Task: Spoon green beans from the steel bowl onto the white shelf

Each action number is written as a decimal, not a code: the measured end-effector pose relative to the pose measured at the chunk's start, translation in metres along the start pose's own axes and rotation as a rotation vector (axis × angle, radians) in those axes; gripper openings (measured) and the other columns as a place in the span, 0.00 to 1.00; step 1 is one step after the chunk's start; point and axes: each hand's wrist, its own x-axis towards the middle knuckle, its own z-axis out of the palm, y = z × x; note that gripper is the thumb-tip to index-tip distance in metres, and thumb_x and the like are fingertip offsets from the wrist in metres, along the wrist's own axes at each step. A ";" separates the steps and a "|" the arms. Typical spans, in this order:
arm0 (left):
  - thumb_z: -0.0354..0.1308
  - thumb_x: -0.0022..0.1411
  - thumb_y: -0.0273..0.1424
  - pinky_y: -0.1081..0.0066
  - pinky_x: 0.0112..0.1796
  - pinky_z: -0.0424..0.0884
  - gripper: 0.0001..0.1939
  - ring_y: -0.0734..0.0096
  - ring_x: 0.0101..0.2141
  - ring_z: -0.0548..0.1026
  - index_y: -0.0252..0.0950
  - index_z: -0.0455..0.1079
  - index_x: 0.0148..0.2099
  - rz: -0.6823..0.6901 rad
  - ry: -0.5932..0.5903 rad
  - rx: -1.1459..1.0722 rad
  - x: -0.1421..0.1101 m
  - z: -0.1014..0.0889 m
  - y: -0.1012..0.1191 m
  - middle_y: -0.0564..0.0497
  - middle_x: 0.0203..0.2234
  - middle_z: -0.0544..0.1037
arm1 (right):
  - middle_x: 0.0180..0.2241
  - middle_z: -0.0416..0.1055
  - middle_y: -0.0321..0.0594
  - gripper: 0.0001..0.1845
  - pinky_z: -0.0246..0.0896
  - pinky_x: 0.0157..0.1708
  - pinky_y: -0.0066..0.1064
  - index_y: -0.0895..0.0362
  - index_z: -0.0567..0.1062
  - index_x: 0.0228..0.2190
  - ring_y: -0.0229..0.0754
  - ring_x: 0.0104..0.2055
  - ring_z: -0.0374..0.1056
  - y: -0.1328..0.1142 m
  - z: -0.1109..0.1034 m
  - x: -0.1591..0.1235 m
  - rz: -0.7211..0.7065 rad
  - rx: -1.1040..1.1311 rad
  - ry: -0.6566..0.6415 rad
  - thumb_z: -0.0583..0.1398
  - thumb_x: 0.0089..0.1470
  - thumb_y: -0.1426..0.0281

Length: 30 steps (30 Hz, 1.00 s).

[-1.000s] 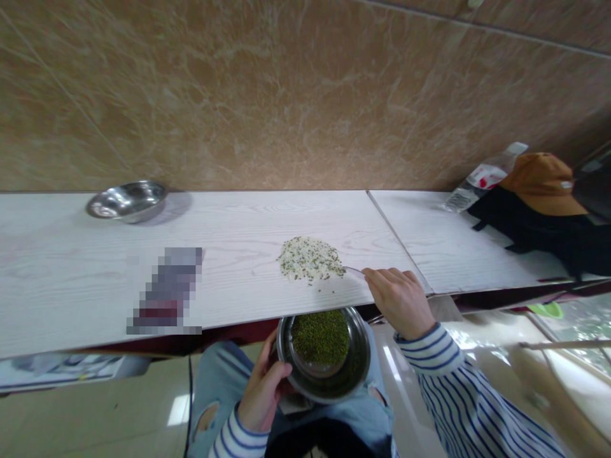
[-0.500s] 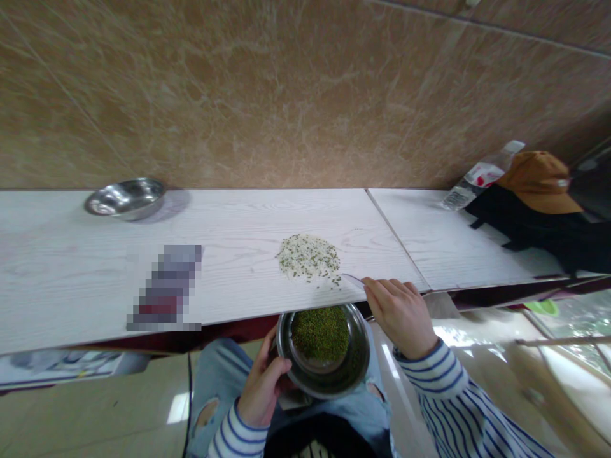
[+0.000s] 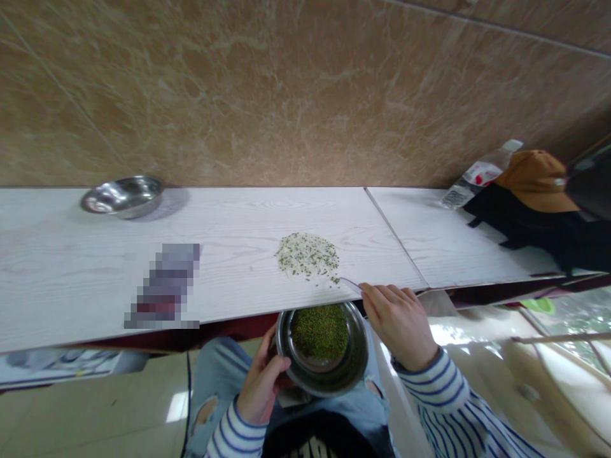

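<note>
Brown marbled wall [image 3: 286, 95], glossy, behind white wood-grain table [image 3: 238, 216]. On table: flattish oval pile [image 3: 308, 254] of pale grains flecked with green, a few loose grains [image 3: 334, 280] by its near-right edge. Farther left, empty shallow steel dish [image 3: 124, 200], shiny. Far right, clear plastic bottle [image 3: 477, 178] leaning beside orange fabric cap [image 3: 537, 181] on black cloth [image 3: 529, 219].

Thin metal spoon [image 3: 350, 285] just right of the loose grains, over the near part of table. Right hand [image 3: 398, 324]: fingers pinching spoon handle. Left hand [image 3: 265, 381]: thumb over rim, other fingers against outside of round steel bowl [image 3: 357, 359], held above the lap below table edge. Small green beans [image 3: 319, 334] inside.

Versus first frame: spoon tip drawn off the pile toward near edge, right hand lower too. Left-hand grip unchanged.

Spoon tip aimed left and slightly away, long axis slanting gently back to right hand. Bowl mouth up.
</note>
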 end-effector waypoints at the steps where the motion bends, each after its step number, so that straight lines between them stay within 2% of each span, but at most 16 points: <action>1: 0.56 0.42 0.25 0.73 0.20 0.65 0.34 0.69 0.29 0.71 0.40 0.59 0.55 0.000 0.001 0.003 0.000 0.000 0.000 0.49 0.40 0.74 | 0.30 0.73 0.39 0.11 0.47 0.34 0.31 0.56 0.71 0.39 0.38 0.32 0.65 -0.003 0.000 0.001 -0.004 0.005 -0.005 0.51 0.56 0.71; 7: 0.57 0.40 0.25 0.76 0.19 0.63 0.35 0.70 0.29 0.71 0.41 0.60 0.55 -0.006 0.014 0.004 0.001 -0.002 -0.002 0.50 0.40 0.75 | 0.30 0.73 0.39 0.12 0.47 0.34 0.31 0.56 0.71 0.40 0.38 0.33 0.65 -0.015 -0.002 0.007 -0.034 0.028 0.015 0.51 0.56 0.71; 12: 0.57 0.40 0.25 0.74 0.21 0.64 0.36 0.71 0.28 0.71 0.41 0.60 0.55 -0.002 0.012 -0.004 0.002 -0.002 -0.002 0.51 0.38 0.75 | 0.30 0.73 0.39 0.12 0.49 0.35 0.32 0.56 0.71 0.39 0.38 0.32 0.66 -0.006 -0.005 0.001 0.015 0.024 0.025 0.50 0.56 0.71; 17: 0.57 0.40 0.25 0.74 0.21 0.65 0.36 0.69 0.30 0.71 0.40 0.59 0.55 -0.013 0.007 -0.017 0.002 -0.002 -0.003 0.50 0.40 0.74 | 0.30 0.73 0.39 0.12 0.50 0.36 0.33 0.55 0.71 0.39 0.39 0.33 0.66 -0.003 -0.008 -0.007 0.008 0.045 -0.003 0.50 0.57 0.70; 23: 0.57 0.41 0.25 0.74 0.21 0.65 0.35 0.69 0.29 0.71 0.41 0.59 0.55 -0.005 0.010 -0.015 0.002 -0.004 -0.002 0.51 0.37 0.74 | 0.31 0.73 0.38 0.12 0.50 0.36 0.33 0.55 0.71 0.39 0.39 0.33 0.66 -0.002 -0.010 -0.009 -0.015 0.066 -0.012 0.51 0.56 0.69; 30: 0.57 0.42 0.25 0.72 0.21 0.66 0.35 0.69 0.30 0.70 0.40 0.59 0.55 0.000 -0.010 -0.017 0.004 -0.006 -0.004 0.48 0.43 0.72 | 0.30 0.73 0.38 0.12 0.49 0.36 0.33 0.55 0.72 0.39 0.38 0.34 0.66 -0.001 -0.009 -0.008 -0.041 0.066 -0.017 0.50 0.57 0.70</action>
